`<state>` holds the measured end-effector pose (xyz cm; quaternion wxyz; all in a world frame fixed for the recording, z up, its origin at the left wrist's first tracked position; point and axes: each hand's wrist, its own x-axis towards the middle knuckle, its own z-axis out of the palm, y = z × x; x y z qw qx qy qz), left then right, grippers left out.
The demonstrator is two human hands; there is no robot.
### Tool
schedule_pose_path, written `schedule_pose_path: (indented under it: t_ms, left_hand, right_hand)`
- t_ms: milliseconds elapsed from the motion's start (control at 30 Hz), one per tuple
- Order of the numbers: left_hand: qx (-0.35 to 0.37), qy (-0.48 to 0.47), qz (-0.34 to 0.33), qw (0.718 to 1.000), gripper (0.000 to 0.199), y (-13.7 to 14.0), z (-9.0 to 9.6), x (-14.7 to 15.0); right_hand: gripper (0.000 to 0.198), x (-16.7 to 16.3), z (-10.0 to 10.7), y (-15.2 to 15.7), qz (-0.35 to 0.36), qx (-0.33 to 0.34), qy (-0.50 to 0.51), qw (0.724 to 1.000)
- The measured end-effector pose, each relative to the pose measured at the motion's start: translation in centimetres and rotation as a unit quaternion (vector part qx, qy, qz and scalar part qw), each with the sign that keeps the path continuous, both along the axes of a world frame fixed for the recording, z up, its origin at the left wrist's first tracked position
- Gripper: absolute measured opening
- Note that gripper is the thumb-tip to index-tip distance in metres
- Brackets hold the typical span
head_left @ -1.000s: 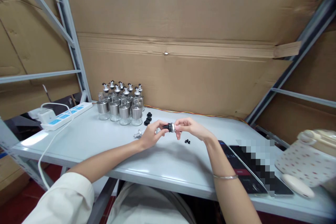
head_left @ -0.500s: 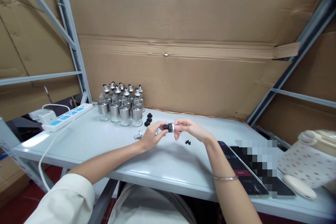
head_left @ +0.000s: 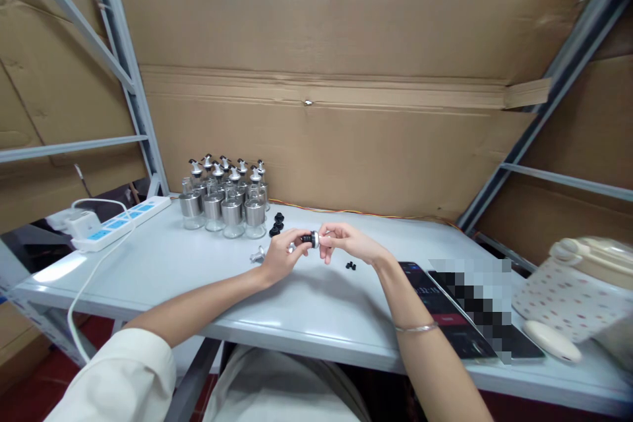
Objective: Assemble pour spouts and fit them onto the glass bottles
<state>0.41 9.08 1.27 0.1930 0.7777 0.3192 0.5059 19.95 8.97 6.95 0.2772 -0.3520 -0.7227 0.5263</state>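
My left hand [head_left: 279, 258] pinches a black ribbed bottle stopper [head_left: 309, 239] with a silver collar, held sideways just above the table. The fingers of my right hand [head_left: 350, 243] are closed at the collar end of it, and they hide part of that end. Beside my left wrist lie silver pour spouts [head_left: 258, 254], partly covered by the hand. Behind it sit several black stopper pieces [head_left: 277, 220]. A few small black caps [head_left: 351, 266] rest below my right hand.
Several glass bottles with metal sleeves [head_left: 232, 214] stand at the back left, some topped with pour spouts. A power strip [head_left: 123, 221] lies at the left edge. On the right are a phone-like screen [head_left: 445, 316], a white mouse-shaped object [head_left: 551, 341] and a dotted container [head_left: 568, 297].
The whole view has shifted slightly, so things appear a little further left. Both hands keep their hold around the bottle stopper, with the fingers of the right hand slightly changed at the collar.
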Motion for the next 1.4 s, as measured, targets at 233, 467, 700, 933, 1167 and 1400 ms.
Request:
schedule_pose_path:
  t_ms: [233, 467, 700, 933, 1167, 1400]
  left_hand:
    - [0.032, 0.026, -0.019, 0.999, 0.021, 0.1, 0.7, -0.2]
    - [0.077, 0.041, -0.034, 0.996, 0.018, 0.0, 1.4, -0.5]
    - [0.083, 0.056, -0.037, 0.994, 0.022, 1.0, 1.2, -0.7]
    - [0.052, 0.053, -0.008, 0.997, 0.021, 1.2, 0.9, -0.7]
    - [-0.093, -0.056, -0.094, 0.990, 0.040, 1.1, 1.3, -0.3]
    - [-0.184, -0.030, -0.189, 0.964, 0.050, 1.6, 1.2, -0.6]
  right_hand:
    - [0.041, -0.3, 0.4, -0.5, -0.006, -0.001, -0.001, 1.000]
    - [0.038, 0.1, 0.3, -0.1, -0.009, 0.053, -0.010, 0.998]
    - [0.029, 0.5, -0.3, 0.9, -0.204, 0.216, -0.057, 0.953]
    - [0.033, -0.8, -0.5, 0.0, -0.104, 0.119, -0.031, 0.987]
    - [0.031, -0.9, -0.4, -0.1, -0.108, 0.075, 0.009, 0.991]
    - [0.031, -0.7, -0.7, 0.1, -0.093, 0.074, 0.005, 0.993]
